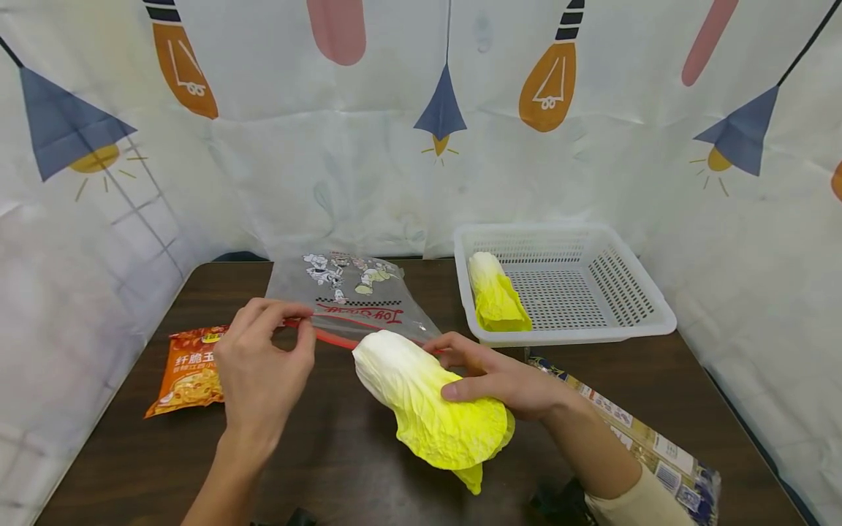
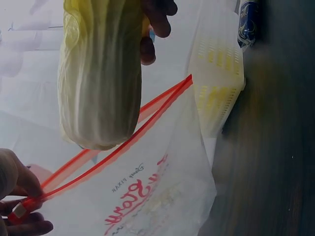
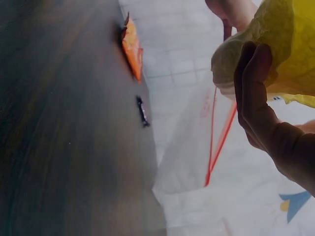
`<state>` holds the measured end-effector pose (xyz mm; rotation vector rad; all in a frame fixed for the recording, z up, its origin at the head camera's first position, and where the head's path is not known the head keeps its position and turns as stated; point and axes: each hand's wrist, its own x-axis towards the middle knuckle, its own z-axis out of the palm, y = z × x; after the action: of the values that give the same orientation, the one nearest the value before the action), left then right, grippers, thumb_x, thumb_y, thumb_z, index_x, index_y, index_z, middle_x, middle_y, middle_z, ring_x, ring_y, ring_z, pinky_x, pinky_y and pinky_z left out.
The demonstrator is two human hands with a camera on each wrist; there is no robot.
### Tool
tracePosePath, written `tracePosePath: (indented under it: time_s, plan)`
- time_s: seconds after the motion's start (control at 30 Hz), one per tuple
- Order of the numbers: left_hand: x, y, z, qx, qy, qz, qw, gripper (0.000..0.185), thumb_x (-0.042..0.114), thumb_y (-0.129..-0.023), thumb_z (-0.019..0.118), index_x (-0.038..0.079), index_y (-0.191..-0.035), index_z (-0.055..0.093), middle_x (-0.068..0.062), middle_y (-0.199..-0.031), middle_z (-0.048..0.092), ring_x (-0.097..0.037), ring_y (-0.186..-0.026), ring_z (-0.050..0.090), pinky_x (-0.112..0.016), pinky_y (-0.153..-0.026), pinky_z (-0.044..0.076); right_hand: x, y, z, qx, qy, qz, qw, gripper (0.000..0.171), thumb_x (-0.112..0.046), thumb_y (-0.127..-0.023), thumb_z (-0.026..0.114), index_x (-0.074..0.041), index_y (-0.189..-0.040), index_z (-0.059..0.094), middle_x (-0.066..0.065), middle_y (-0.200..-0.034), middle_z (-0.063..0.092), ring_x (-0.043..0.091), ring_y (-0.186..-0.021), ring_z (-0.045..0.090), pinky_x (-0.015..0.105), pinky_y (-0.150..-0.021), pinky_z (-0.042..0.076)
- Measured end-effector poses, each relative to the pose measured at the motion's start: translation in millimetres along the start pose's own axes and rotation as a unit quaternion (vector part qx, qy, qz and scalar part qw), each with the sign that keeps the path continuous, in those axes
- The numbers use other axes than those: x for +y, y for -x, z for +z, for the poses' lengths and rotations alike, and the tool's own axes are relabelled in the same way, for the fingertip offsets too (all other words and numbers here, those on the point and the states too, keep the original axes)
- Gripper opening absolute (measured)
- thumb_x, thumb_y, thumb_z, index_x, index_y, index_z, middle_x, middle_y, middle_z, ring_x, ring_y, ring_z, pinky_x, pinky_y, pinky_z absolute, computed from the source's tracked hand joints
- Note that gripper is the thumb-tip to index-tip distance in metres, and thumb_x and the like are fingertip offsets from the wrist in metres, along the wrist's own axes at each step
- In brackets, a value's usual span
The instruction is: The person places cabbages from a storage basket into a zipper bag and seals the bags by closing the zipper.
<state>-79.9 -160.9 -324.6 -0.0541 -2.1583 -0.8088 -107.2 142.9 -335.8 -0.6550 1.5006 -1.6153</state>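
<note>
A dark brown wooden counter (image 1: 342,453) filled the lower view, enclosed on three sides by a white curtain (image 1: 368,168) printed with orange bulbs and blue lamps. At the back right of the counter sat a white perforated plastic basket (image 1: 647,310), and inside it, against its left wall, lay a small yellow-and-white cabbage (image 1: 496,296).

Left of the basket, a clear zip bag (image 1: 355,296) with cartoon figures and red lettering lay with its red zip strip toward the person. The mouth of the bag was parted, as the left wrist view showed.

A larger napa cabbage (image 1: 427,402), white at the stem and yellow at the leaves, was held above the counter with its white end just at the bag's mouth. The right hand (image 1: 500,380) gripped it, fingers (image 1: 460,391) curled over the leafy part. The left hand (image 1: 263,372) pinched the red zip strip at the bag's left corner between thumb and fingertips.

An orange snack packet (image 1: 191,369) lay flat at the left, partly hidden behind the left hand. A long printed packet (image 1: 647,446) lay along the right, under the right forearm.
</note>
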Motion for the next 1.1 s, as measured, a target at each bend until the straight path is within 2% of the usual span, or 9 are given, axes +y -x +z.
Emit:
tracePosePath:
  time_s: [0.27,0.57,0.87,1.1]
  plan:
    - [0.6,0.3,2.3,-0.004,0.013,0.014,0.9998,0.006,0.000,-0.083,0.075,0.005,-0.086,0.078,-0.008,-0.086,0.070,-0.023,-0.079,0.065,-0.021,-0.073,0.043,6.8,-3.7,-5.3,0.002,-0.006,-0.006,1.000,0.063,-0.023,-0.100,0.059,-0.003,-0.152,0.029,0.025,-0.144,0.047,0.025,-0.104,0.070,0.035,-0.092,0.061]
    - [-0.5,1.5,2.6,-0.040,0.014,0.025,0.9988,0.009,0.000,-0.081,0.077,0.009,-0.085,0.079,-0.003,-0.087,0.070,-0.017,-0.076,0.065,-0.018,-0.067,0.045,15.9,-4.1,-12.0,0.026,-0.062,-0.013,0.998,0.066,-0.024,-0.102,0.055,0.000,-0.154,0.021,0.021,-0.142,0.047,0.019,-0.101,0.071,0.032,-0.091,0.061]
    - [-2.3,2.3,3.6,-0.057,0.025,0.043,0.9971,0.018,-0.004,-0.079,0.074,0.011,-0.086,0.080,0.000,-0.085,0.070,-0.015,-0.075,0.065,-0.013,-0.068,0.042,17.0,-6.2,-12.6,0.061,-0.079,-0.017,0.995,0.056,-0.027,-0.103,0.054,-0.004,-0.149,0.031,0.010,-0.126,0.057,0.017,-0.095,0.071,0.031,-0.087,0.061]
    - [-5.3,3.0,8.0,-0.069,0.015,0.059,0.9958,0.021,-0.004,-0.079,0.076,0.010,-0.094,0.083,-0.002,-0.086,0.071,-0.017,-0.080,0.065,-0.015,-0.068,0.041,19.8,-6.4,-13.9,0.052,-0.105,-0.034,0.993,0.053,-0.026,-0.103,0.053,-0.003,-0.147,0.034,0.008,-0.124,0.062,0.016,-0.097,0.071,0.032,-0.088,0.061]
